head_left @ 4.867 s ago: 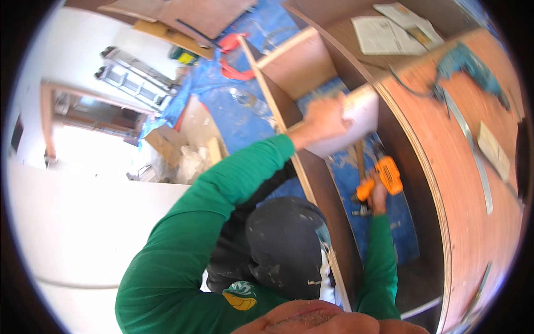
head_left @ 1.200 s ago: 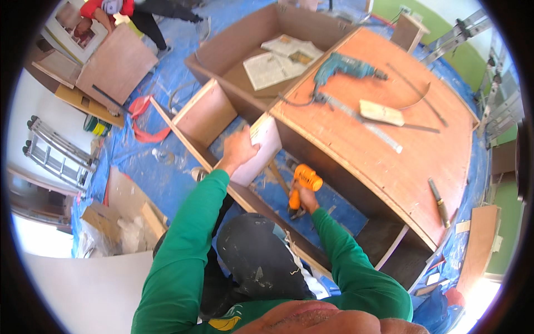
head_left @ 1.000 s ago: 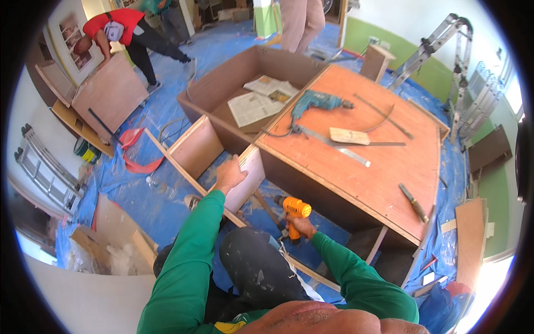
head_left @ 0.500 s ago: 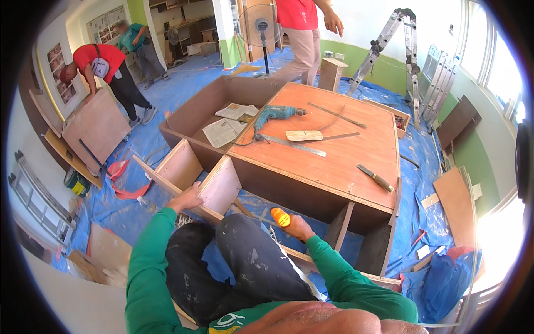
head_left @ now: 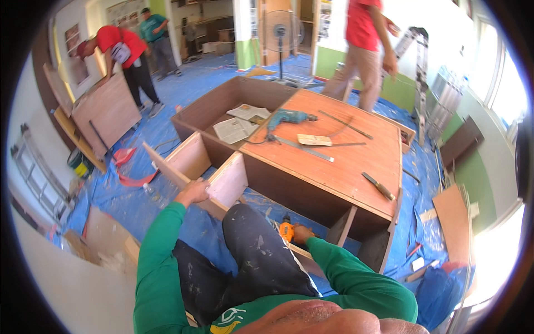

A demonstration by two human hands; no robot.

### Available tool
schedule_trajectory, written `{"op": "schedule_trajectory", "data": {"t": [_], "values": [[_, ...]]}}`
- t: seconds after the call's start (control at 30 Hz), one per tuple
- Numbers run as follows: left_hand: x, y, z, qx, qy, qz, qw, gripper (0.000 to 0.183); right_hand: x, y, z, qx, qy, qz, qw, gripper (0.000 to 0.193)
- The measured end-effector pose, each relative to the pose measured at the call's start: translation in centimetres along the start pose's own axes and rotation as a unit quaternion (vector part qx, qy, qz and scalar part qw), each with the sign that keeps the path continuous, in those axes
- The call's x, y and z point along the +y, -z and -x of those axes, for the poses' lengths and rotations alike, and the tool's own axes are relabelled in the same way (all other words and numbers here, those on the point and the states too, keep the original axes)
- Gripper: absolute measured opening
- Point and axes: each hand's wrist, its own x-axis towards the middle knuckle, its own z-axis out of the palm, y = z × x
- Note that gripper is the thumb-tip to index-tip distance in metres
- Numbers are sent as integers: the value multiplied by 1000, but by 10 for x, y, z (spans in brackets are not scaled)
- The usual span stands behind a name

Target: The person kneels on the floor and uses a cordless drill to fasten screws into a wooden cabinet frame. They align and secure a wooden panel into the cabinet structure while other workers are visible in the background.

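My left hand (head_left: 193,192) grips the top edge of a pale wooden panel (head_left: 228,181) that stands upright as a divider in a brown cabinet carcass (head_left: 311,183) lying on the floor. My right hand (head_left: 302,233) holds an orange cordless drill (head_left: 286,229) low beside my raised knee, close to a board edge at the cabinet's open front. Both arms wear green sleeves. My dark, paint-spotted trouser leg (head_left: 261,261) hides the lower part of the drill.
On the cabinet's top lie a teal power drill (head_left: 286,117), a metal ruler (head_left: 305,148), a small board and a chisel (head_left: 378,186). Papers lie inside an open compartment. Blue tarp (head_left: 139,195) covers the floor. Other people work at the back; a ladder (head_left: 417,55) stands right.
My view has lifted from straight down to look out across the room. The left hand slid down to the panel's edge, and the drill dropped lower beside my knee.
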Motion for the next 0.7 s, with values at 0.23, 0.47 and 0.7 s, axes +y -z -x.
{"op": "schedule_trajectory", "data": {"t": [0.23, 0.47, 0.7], "values": [[-42, -21, 3, 57, -52, 90, 993, 53, 15, -13, 6, -55, -90, -25, 994, 70], [-51, -19, -12, 39, -36, 206, 977, 50, 71, -49, -18, -64, -49, 5, 997, 78], [-79, -30, -2, 90, -62, 232, 967, 48, 35, -41, -17, -81, -1, -29, 996, 51]]}}
